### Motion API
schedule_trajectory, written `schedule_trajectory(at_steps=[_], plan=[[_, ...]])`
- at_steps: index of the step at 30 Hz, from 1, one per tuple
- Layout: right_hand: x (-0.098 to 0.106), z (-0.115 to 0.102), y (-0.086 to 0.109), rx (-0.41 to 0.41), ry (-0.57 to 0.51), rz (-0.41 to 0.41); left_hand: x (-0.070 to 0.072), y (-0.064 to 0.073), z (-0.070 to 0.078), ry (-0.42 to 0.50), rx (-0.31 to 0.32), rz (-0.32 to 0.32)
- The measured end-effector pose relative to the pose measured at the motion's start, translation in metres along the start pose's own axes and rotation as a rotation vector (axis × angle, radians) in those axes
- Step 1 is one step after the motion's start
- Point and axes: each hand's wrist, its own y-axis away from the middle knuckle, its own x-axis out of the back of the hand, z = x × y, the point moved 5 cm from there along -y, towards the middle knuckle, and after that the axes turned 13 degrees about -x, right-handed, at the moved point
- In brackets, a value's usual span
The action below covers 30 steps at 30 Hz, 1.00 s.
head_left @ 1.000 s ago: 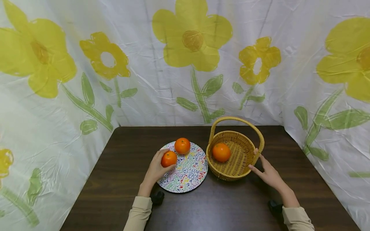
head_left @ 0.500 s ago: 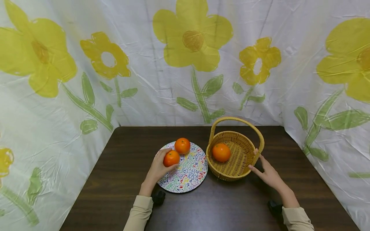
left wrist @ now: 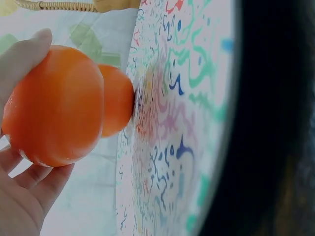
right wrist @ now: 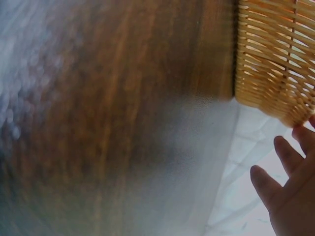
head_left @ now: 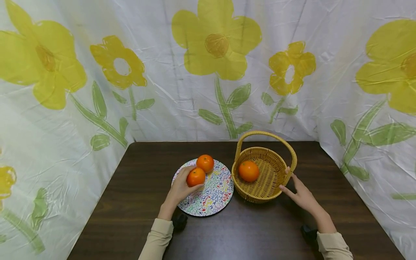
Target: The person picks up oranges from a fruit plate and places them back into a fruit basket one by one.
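My left hand grips an orange, thumb on one side and fingers on the other. In the left wrist view this orange hangs a little off the plate, and a second orange rests on the plate behind it. From the head view, that second orange sits at the far part of the patterned round plate. A third orange lies in the wicker basket. My right hand holds the basket's right side by the handle's base, some fingers spread below the rim.
The basket's tall arched handle rises over its opening, just right of the plate. Dark wooden table surrounds both. Behind it hangs a white curtain with yellow flowers.
My left hand has moved slightly right and away from me with its orange, which now overlaps the second orange in the head view. My right hand and the basket have stayed put.
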Motion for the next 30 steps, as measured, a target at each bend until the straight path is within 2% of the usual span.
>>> schedule_trajectory(at_steps=[4, 16, 24, 30], plan=[[0.000, -0.001, 0.001, 0.011, -0.006, 0.003, -0.004, -0.002, 0.002, 0.006, -0.018, -0.016], [0.001, -0.002, 0.003, -0.014, 0.004, -0.005, -0.016, -0.004, 0.007, 0.001, -0.017, -0.051], [0.002, -0.004, 0.002, 0.008, -0.007, 0.008, -0.023, -0.009, 0.014, -0.009, -0.071, -0.069], [0.002, -0.004, 0.002, 0.003, 0.001, 0.009, -0.026, -0.014, 0.019, -0.001, -0.080, -0.071]])
